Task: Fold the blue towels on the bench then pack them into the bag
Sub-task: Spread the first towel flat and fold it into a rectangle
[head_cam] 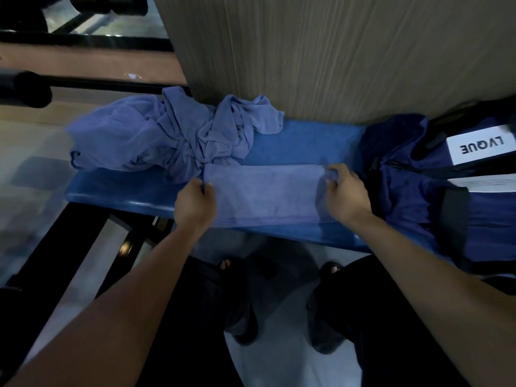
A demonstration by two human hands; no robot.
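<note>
The left hand (195, 202) and right hand (344, 195) each pinch 1 end of the flat towel (265, 194), likely keeping it taut on the bench (301, 141) for folding.

This looks like a gym or a changing room, though that is not sure. A long, smooth blue bench (304, 135) with a shiny rounded edge stands against a pale wall panel with thin up-and-down lines (321, 51). Black metal bars with thick round padded ends (25, 89) show at the top left, like parts of a workout machine. A soft pile of crumpled blue towels (173, 135) lies on the bench. A dark blue sports bag with black straps and a white label reading LVQUE (418, 185) sits at the right end. The floor (30, 143) is pale and shiny.
</note>
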